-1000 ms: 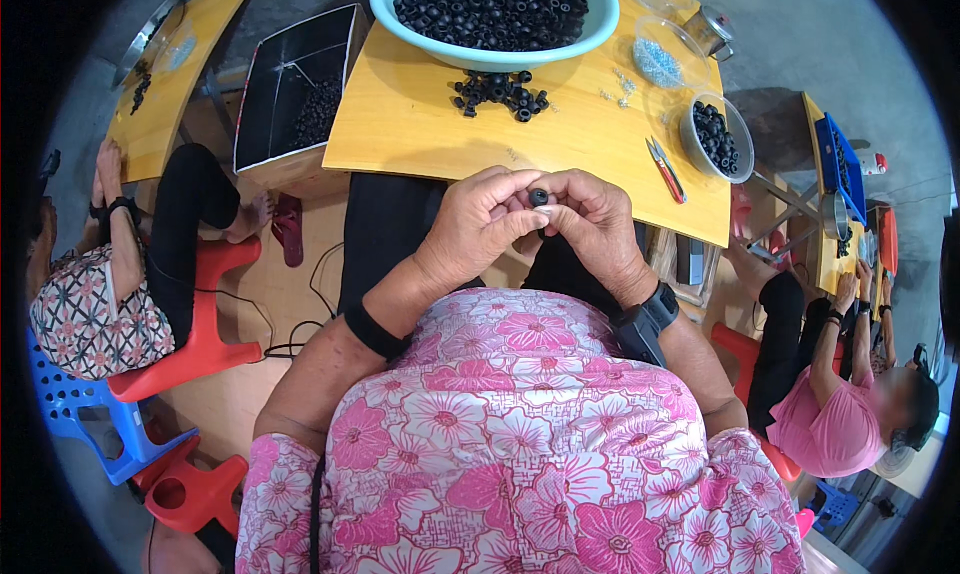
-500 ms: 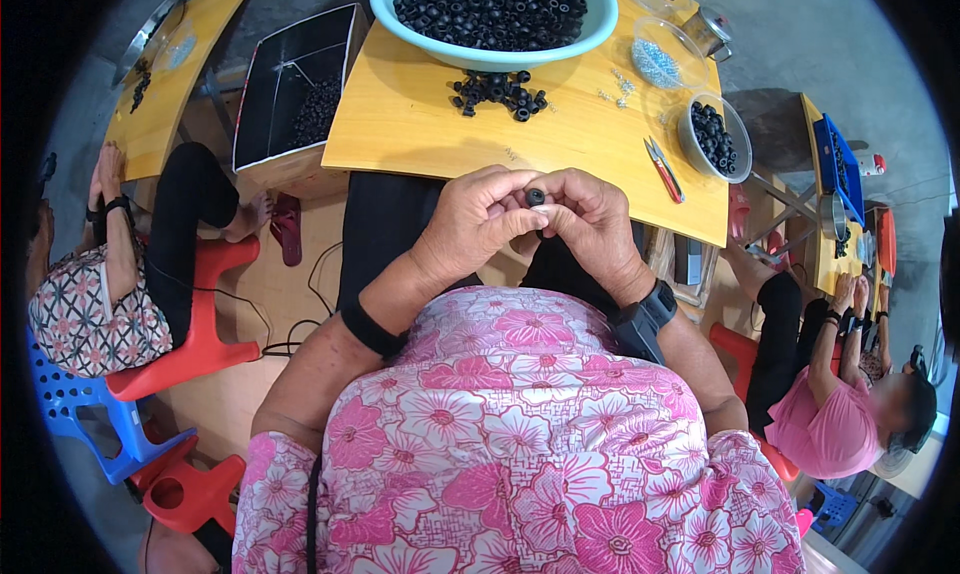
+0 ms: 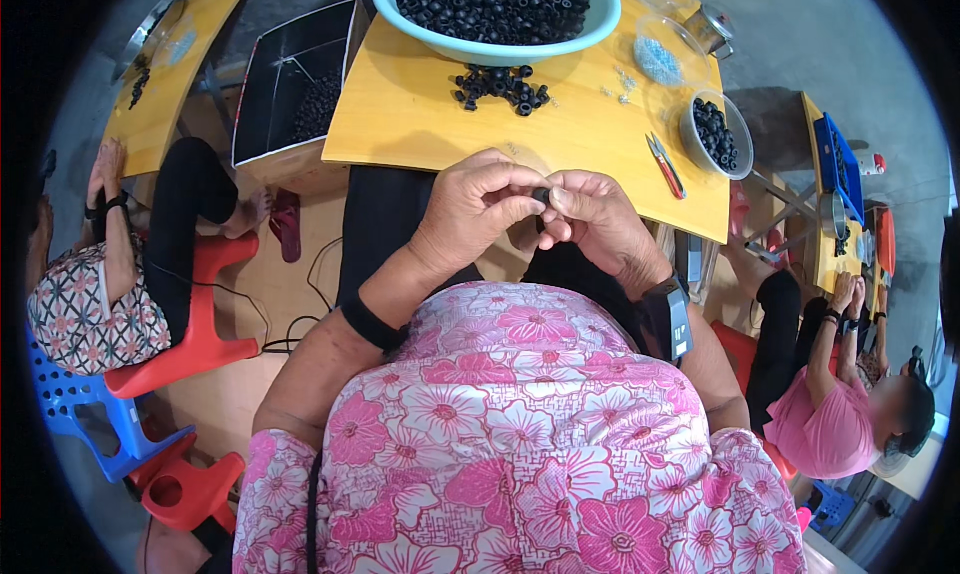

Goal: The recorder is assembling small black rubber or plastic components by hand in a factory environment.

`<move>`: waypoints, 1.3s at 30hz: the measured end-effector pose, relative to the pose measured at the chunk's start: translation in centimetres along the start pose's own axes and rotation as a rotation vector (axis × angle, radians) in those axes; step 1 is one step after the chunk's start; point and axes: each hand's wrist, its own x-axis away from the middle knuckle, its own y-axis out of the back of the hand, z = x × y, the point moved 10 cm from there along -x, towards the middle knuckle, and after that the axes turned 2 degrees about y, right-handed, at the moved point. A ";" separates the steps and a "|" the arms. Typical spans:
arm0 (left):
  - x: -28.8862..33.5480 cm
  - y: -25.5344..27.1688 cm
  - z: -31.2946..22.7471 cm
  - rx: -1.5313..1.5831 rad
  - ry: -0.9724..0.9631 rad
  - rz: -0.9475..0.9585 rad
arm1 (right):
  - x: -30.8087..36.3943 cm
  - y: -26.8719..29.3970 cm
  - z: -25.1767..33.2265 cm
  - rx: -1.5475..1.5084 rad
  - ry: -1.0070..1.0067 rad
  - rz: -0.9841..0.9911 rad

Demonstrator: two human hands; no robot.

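A small round black part (image 3: pixel 541 195) with a hole is pinched between the fingertips of both hands, just off the table's near edge. My left hand (image 3: pixel 470 212) grips it between thumb and forefinger. My right hand (image 3: pixel 604 220) closes on its other side, thumb on top, and its lower fingers are curled. The fingers cover much of the part. Ahead of my hands lies a loose pile of similar black parts (image 3: pixel 500 90), and behind that a light blue basin (image 3: pixel 440 42) heaped with more. A few tiny springs (image 3: pixel 513 149) lie near the edge.
The yellow table (image 3: pixel 400 114) also bears red-handled snips (image 3: pixel 665 167), a clear tub (image 3: pixel 715 139) of black parts, a clear dish (image 3: pixel 660 59) of small pale-blue pieces and a metal cup (image 3: pixel 708 31). A box (image 3: pixel 297 79) stands at left. People sit at tables on both sides.
The black part has turned so its hole no longer faces up, and has shifted slightly right. My right wrist has rolled and its fingers have moved around the part.
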 end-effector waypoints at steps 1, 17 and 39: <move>0.0 -0.1 0.0 0.002 0.001 0.002 | 0.0 0.2 -0.1 -0.001 -0.001 -0.003; 0.2 0.1 0.0 0.063 0.062 0.012 | -0.1 -0.2 -1.5 -0.178 -0.089 0.078; 0.1 -0.3 0.8 0.006 0.149 0.049 | 0.1 0.3 -2.6 -0.220 -0.162 0.039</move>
